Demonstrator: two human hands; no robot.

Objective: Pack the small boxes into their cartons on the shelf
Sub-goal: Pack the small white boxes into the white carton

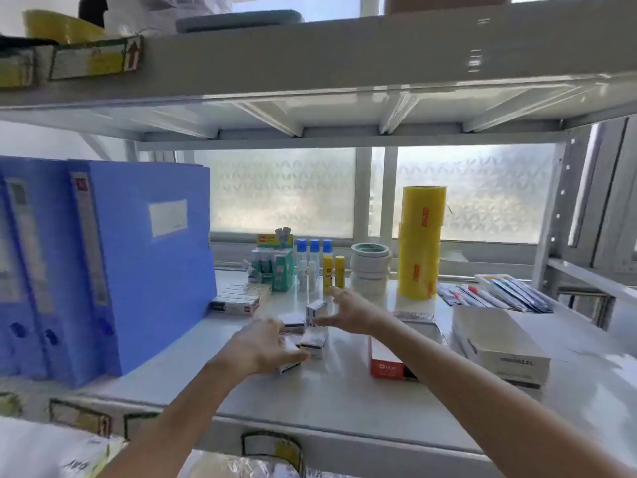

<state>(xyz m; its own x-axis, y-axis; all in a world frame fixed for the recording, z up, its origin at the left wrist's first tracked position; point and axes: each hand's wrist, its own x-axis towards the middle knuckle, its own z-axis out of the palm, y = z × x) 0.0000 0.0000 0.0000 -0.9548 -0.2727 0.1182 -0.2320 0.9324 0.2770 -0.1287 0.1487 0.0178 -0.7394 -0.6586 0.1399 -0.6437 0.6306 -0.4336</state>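
Note:
Several small white boxes (314,343) lie in a loose heap in the middle of the white shelf (331,395). My left hand (262,345) rests on the left side of the heap, its fingers curled over a box near the front. My right hand (348,310) reaches in from the right with fingers spread, just beside an upright small box (315,310); whether it touches that box is unclear. An open red-and-white carton (387,362) lies to the right, partly hidden by my right forearm. A white carton (499,343) lies further right.
Blue binders (113,263) stand at the left, with a row of small boxes (238,300) beside them. Glue bottles (313,260), tape rolls (370,267) and a tall yellow roll (418,243) stand at the back. Pens (496,293) lie at the right.

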